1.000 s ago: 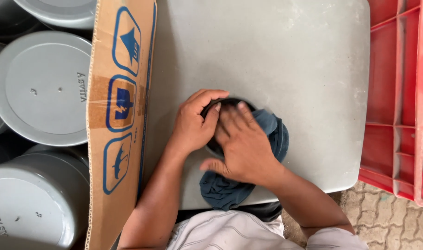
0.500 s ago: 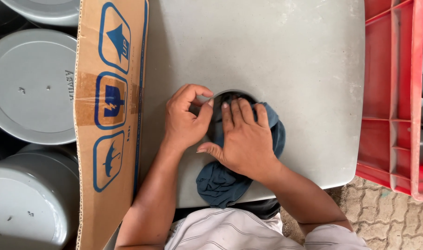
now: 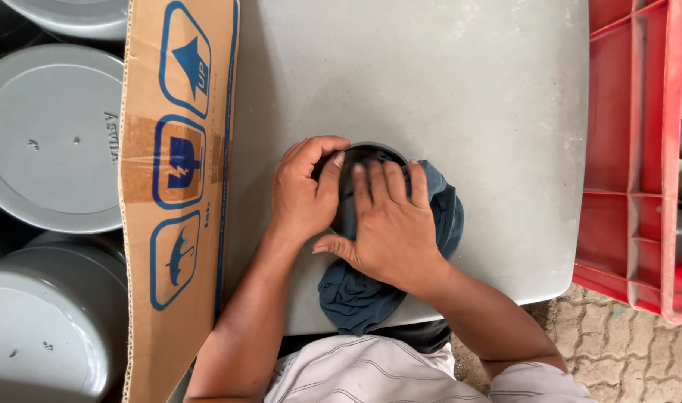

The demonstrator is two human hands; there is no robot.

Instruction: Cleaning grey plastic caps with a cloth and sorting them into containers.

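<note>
A round dark grey pipe fitting (image 3: 365,151) rests on the grey table top (image 3: 430,82), mostly covered by my hands. My left hand (image 3: 305,192) curls around its left rim, thumb over the edge. My right hand (image 3: 389,224) lies flat on top of it, fingers spread, pressing a dark blue cloth (image 3: 359,295) against it. The cloth bunches out to the right of the fitting and hangs toward the table's near edge. The fitting's inside is hidden.
A flattened cardboard box panel (image 3: 178,164) with blue symbols stands along the table's left side. Large grey round lids (image 3: 46,138) lie beyond it at far left. A red plastic crate (image 3: 639,149) holding grey parts sits at the right. Paving stones (image 3: 624,358) show at bottom right.
My right hand has slid slightly up and flattened over the fitting. The cloth shifted with it. The left hand keeps its hold on the rim.
</note>
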